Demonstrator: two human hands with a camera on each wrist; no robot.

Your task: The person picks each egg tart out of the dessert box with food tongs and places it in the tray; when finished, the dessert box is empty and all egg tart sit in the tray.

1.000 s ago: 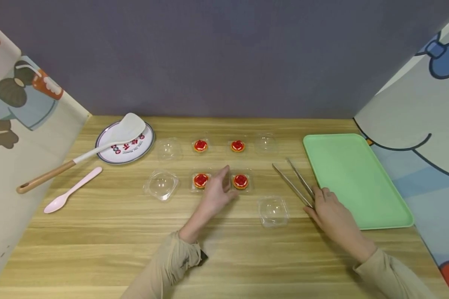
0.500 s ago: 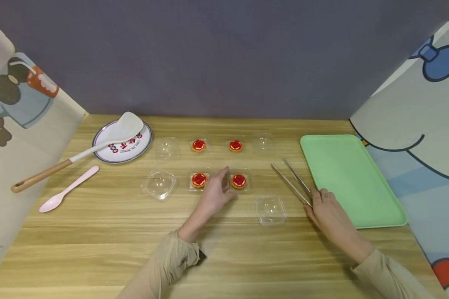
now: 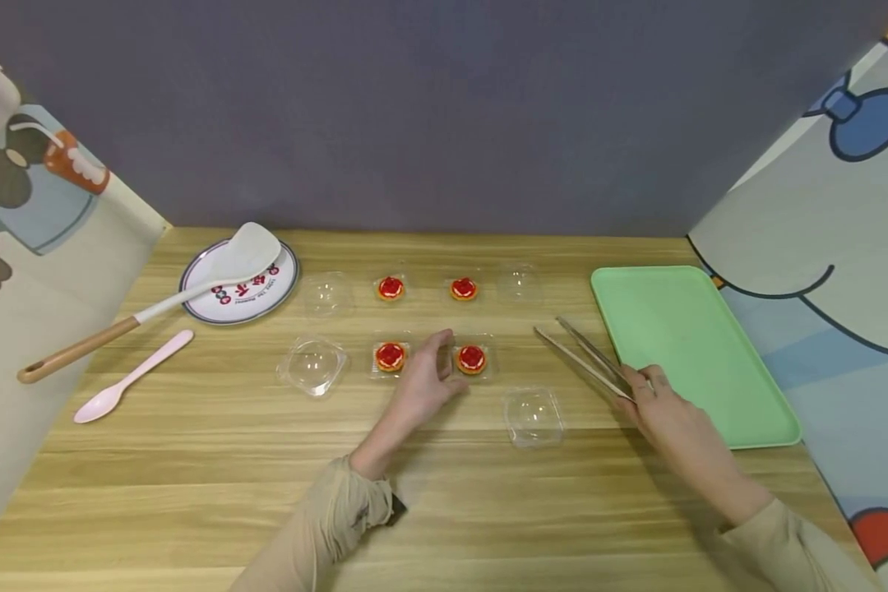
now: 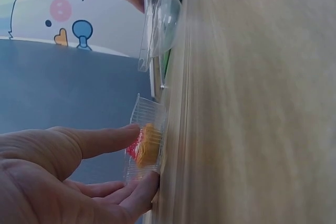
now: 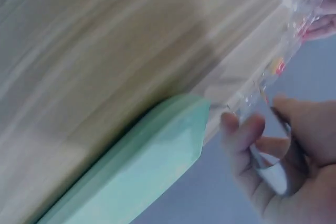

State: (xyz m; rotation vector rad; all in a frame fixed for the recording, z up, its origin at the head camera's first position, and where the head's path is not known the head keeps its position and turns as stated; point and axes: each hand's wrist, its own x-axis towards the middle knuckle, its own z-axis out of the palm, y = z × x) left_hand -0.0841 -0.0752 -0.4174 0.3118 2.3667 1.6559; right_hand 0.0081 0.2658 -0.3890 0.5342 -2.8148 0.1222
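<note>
My left hand point(image 3: 420, 385) is at the left side of a clear plastic box point(image 3: 491, 368), with a tart point(image 3: 471, 359) with red topping in it. In the left wrist view the thumb and fingers point(image 4: 140, 195) bracket the box's tray on opposite sides of the tart point(image 4: 150, 148). My right hand point(image 3: 677, 423) grips metal tongs point(image 3: 588, 362) near their rear end. Their two arms stand apart and point toward the tarts, with nothing between the tips. Just left of my left hand, another red-topped tart point(image 3: 390, 357) sits in a second clear box.
Two more tarts point(image 3: 390, 288) in clear boxes stand farther back. Open domed lids point(image 3: 534, 417) lie beside the boxes. To the right is a green tray point(image 3: 691, 353). At left are a plate point(image 3: 274, 300), a white spatula point(image 3: 244, 255) across it and a pink spoon point(image 3: 136, 374).
My right hand has shifted slightly right with the tongs, and their rear end has turned within the grip. The left hand stays at the same box. The whole head view has drifted a little.
</note>
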